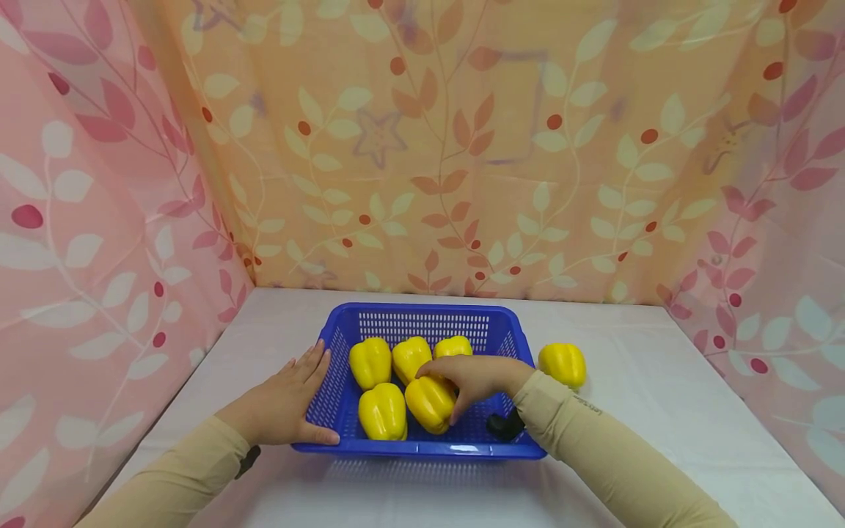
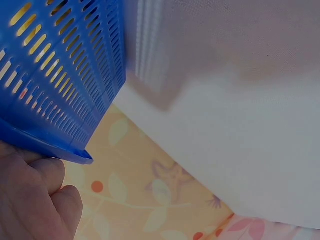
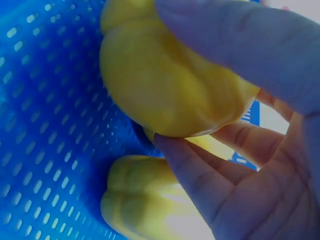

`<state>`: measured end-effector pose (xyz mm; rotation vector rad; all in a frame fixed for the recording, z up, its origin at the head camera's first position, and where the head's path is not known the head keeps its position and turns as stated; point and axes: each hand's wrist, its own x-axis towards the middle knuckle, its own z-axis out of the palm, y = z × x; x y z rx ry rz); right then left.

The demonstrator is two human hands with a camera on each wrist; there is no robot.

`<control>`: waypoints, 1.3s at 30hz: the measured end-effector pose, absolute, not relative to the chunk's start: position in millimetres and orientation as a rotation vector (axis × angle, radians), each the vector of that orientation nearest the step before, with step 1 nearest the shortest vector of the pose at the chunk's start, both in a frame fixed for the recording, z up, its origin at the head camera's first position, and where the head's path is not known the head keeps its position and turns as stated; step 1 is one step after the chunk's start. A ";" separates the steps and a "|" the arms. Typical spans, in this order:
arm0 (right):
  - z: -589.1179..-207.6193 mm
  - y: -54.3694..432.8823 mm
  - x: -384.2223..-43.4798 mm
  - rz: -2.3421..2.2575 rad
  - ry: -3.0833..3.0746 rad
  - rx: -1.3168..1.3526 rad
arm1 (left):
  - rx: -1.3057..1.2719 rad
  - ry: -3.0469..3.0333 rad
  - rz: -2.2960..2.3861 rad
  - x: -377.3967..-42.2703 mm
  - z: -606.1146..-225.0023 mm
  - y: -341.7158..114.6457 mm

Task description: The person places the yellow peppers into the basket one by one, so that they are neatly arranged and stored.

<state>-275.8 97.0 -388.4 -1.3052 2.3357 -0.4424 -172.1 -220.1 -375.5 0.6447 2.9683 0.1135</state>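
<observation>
A blue plastic basket with slotted walls stands on the white table and holds several yellow bell peppers. Inside it my right hand grips one yellow bell pepper; the right wrist view shows thumb and fingers on either side of this pepper. A second pepper lies close by in that view. My left hand rests on the basket's left rim, fingers extended and thumb at the front corner. From the left wrist, the hand touches the rim beside the slotted wall.
One more yellow bell pepper lies on the white table, just right of the basket. A black item, partly hidden by the right sleeve, shows at the basket's right front. Patterned curtains enclose the table's back and sides.
</observation>
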 end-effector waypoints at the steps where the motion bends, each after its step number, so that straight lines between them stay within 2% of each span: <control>1: -389.4 96.5 -275.3 -0.429 2.337 -1.302 | 0.643 2.966 0.109 -171.9 -375.5 -219.9; 26: -391.1 92.5 -272.6 -0.419 2.289 -1.141 | 0.625 2.956 0.080 -176.3 -380.1 -222.7; 39: -391.6 91.5 -273.2 -0.386 2.342 -1.190 | 0.643 2.964 0.087 -174.9 -378.3 -222.2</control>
